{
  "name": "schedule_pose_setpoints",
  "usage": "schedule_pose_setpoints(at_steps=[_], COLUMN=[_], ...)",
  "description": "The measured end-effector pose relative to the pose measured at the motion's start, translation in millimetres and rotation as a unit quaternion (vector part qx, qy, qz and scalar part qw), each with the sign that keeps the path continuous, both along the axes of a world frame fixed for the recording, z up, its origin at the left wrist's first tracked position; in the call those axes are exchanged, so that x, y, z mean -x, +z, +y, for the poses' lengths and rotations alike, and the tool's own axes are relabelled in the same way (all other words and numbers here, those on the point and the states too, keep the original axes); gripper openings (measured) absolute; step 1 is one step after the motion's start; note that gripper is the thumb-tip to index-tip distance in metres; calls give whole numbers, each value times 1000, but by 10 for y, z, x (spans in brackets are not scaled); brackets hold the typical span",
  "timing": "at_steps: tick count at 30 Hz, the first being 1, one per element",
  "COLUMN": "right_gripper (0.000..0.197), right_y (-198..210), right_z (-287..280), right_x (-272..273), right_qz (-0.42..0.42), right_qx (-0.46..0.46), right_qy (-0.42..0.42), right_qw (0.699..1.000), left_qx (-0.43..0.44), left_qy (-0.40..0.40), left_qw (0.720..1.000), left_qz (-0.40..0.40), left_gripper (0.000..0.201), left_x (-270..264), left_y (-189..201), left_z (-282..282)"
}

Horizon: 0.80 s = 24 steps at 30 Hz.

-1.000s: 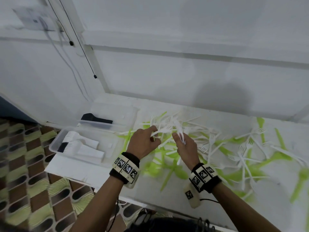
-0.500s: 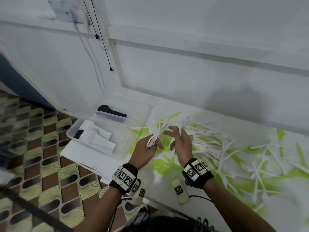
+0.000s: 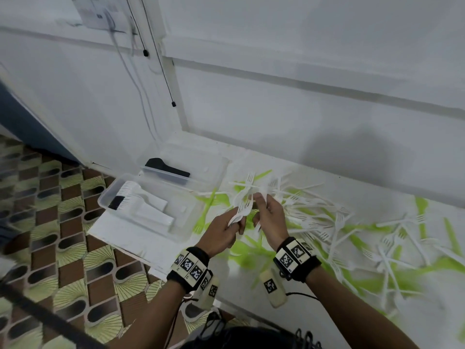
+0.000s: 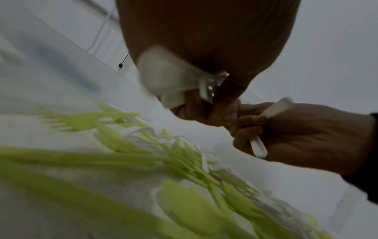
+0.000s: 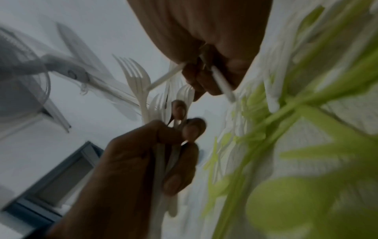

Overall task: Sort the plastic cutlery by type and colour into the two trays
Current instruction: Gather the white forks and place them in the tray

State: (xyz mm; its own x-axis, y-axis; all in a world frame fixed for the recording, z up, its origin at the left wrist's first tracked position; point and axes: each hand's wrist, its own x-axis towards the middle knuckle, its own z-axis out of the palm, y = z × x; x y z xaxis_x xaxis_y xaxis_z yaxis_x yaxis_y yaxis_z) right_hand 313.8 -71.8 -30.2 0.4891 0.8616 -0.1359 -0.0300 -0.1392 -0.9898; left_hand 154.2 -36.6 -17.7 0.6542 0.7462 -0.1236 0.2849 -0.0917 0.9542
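My left hand (image 3: 221,233) grips a bunch of white forks (image 3: 242,205), fingers curled round the handles, tines up and fanned. Exact fork count unreadable; the handles overlap. In the right wrist view the same bunch (image 5: 143,90) shows tines clear, handles hidden in my fist (image 5: 143,161).

My right hand (image 3: 270,219) sits just beside the left, fingers curled round one white utensil (image 5: 222,80). Its head is hidden behind the fingers, so type unknown. In the left wrist view its handle end (image 4: 258,148) sticks out below that hand (image 4: 306,134). My own left hand (image 4: 204,40) fills the top of that view; the white piece (image 4: 163,72) under it is blurred.

Both hands hang over the left part of the table (image 3: 141,238), above the loose pile (image 3: 327,222) of white and green cutlery. The pile spreads toward the right edge and is cut off by the frame there; green pieces are smeared by blur.

Two clear trays at the table's left end. Near tray (image 3: 105,200): stacked white forks (image 3: 128,192) and one dark piece (image 3: 115,203), partly hidden. Far tray (image 3: 214,167), against the wall: a black item (image 3: 166,170), type unreadable.
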Motion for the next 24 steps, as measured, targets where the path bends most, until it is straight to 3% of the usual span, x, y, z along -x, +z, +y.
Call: schedule_pose_setpoints(at_steps=[4,6,10,17,22,24], right_gripper=[33,41,28,34,32,30], right_y=[-24,-102,-149,-78,0,20], right_z=[316,524,765,862,806,766], right_x=[-232,-295,-274,-282,-281,-303], right_qz=[-193,-316,-472,-567,-599,-604], right_qx=[50,88,91,118,121,112], right_qy=[32,78,209,347,373,372], right_qw=[979,941,852,737,698,696], left_qx=[14,35,61,132,173,180], left_qy=[52,72,141,133,175,174], left_qw=[998,996,987,974,952,947], left_qz=[-20,-28,-41,-130,-182,-202], left_gripper=[33,31,33,36,42,33], left_x=[129,199,335,410,397,401], left_y=[-29,-23,10,88,113,114], left_z=[107,146,230,252,230,231])
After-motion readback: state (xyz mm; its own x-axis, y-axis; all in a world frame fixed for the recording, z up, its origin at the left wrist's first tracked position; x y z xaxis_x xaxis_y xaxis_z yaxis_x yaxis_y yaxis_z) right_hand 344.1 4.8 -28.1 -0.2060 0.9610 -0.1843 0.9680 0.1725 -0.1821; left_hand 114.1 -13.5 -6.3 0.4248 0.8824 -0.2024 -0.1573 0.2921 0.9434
